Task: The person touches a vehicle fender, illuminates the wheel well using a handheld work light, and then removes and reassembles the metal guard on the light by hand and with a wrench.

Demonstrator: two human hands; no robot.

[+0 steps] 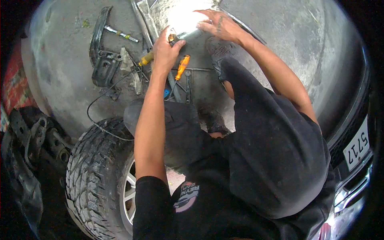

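Observation:
My left hand (166, 50) is closed round a shiny metal part (188, 33) with a brass-coloured bit near the thumb. Strong glare washes out much of this part, so its kind cannot be told. On its other side my right hand (222, 27) has thumb and fingers curled in at the bright spot; what they grip is lost in the light. Below the left hand lies an orange-handled screwdriver (183, 66). A yellow-handled tool (146, 59) is just left of the left wrist. Nearby on the floor rests a wrench (188, 88).
A ratchet-like tool (121, 34) and black brackets (105, 68) lie to the left. Long metal bars (145, 22) stretch away at the top. A cable (89, 110) loops towards a large tyre (90, 172) at lower left. At right is a vehicle bumper with a plate (356, 147).

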